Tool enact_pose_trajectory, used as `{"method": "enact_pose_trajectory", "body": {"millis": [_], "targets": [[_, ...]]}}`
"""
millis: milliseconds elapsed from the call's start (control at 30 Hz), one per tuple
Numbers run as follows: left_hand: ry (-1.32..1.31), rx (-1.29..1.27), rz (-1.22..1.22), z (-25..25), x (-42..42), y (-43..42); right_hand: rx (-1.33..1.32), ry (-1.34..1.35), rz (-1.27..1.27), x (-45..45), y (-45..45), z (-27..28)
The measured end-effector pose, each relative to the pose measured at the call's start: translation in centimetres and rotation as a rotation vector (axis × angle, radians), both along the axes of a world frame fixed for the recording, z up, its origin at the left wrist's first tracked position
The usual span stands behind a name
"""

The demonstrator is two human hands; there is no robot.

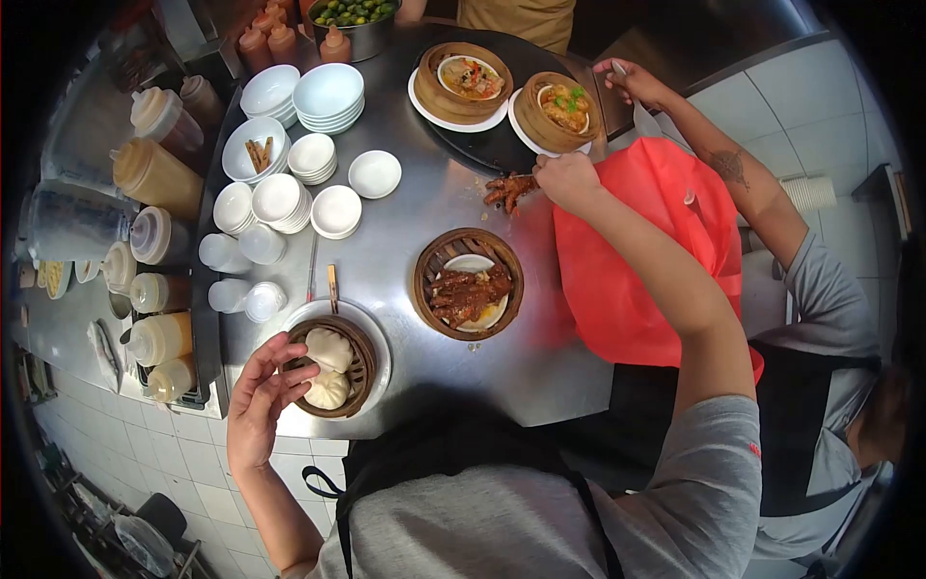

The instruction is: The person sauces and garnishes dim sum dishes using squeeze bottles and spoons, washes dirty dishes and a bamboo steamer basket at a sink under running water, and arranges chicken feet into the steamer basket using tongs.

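Observation:
My left hand [258, 398], fingers apart and holding nothing, is beside a bamboo steamer [365, 394] with two white buns [329, 350]. That steamer sits on a white plate [382, 338]. My right hand [571, 181] grips a brown braised chicken foot [509, 193] over the steel table, near a red bag [627, 261]. Between my hands, a second bamboo steamer [516, 261] holds a small white dish with more chicken feet [468, 294]. Two further steamers with dishes of food [470, 77] [563, 108] stand on white plates on a black round tray [458, 145].
A co-worker's hand [632, 82] holds a spoon [645, 121] at the upper right. Stacked white bowls [328, 94] and small dishes [280, 198] stand left of centre. Sauce bottles [159, 169] line the left side. A metal pot of green fruit [357, 37] is at the back.

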State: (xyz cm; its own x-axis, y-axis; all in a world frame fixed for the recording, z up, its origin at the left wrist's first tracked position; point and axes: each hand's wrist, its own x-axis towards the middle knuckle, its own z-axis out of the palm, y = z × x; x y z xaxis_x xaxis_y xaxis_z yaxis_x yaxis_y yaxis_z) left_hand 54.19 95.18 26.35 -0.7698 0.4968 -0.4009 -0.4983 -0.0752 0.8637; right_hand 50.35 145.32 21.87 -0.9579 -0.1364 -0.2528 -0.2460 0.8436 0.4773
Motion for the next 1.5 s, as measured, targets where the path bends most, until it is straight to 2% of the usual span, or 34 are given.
{"method": "enact_pose_trajectory", "body": {"millis": [167, 300, 433, 500, 633, 700, 1067, 1400, 1500], "targets": [[0.001, -0.014, 0.030, -0.1, 0.0, 0.4, -0.008, -0.049, -0.025, -0.9, 0.3, -1.4], [0.003, 0.004, 0.006, 0.4, 0.0, 1.2, -0.033, -0.085, 0.012, -0.5, 0.9, -0.4], [0.024, 0.018, -0.017, 0.2, -0.2, 1.0, -0.089, -0.107, -0.015, 1.2, -0.3, 4.3], [0.017, 0.010, -0.022, 0.2, -0.3, 0.9, -0.140, -0.114, -0.132, 2.4, -2.1, 7.4], [0.013, 0.056, -0.067, 0.2, -0.4, 1.1, -0.308, -0.131, -0.103, 5.5, -6.5, 11.7], [0.022, 0.080, -0.110, 0.1, -0.4, 1.2, -0.306, -0.169, -0.103, 6.7, -9.1, 12.6], [0.043, 0.073, -0.138, 0.2, 0.3, -0.7, -0.213, -0.269, -0.120, 7.2, -15.3, 7.2], [0.040, 0.069, -0.089, -0.3, 0.4, -1.7, -0.230, -0.285, -0.227, 6.7, -13.4, 8.2], [0.034, 0.076, -0.091, -0.1, 0.1, -1.4, -0.338, -0.315, -0.266, 6.9, -12.1, 9.0]]}}
